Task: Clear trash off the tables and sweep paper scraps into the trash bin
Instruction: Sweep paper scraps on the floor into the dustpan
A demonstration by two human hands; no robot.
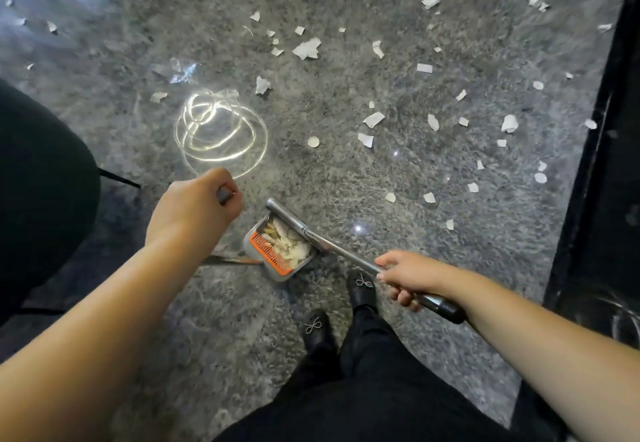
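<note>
Scraps litter the floor; dustpan part-filled. Right hand grips its handle, left hand clenches the broomstick.

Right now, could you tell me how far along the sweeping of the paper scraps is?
Partly done. The dustpan already holds a heap of scraps. In hand: the right hand grips the dustpan's long handle, and the left hand grips a dark handle, probably the broom's. Left: many paper scraps and a round cap lie scattered on the floor. No trash bin is in view.
</note>
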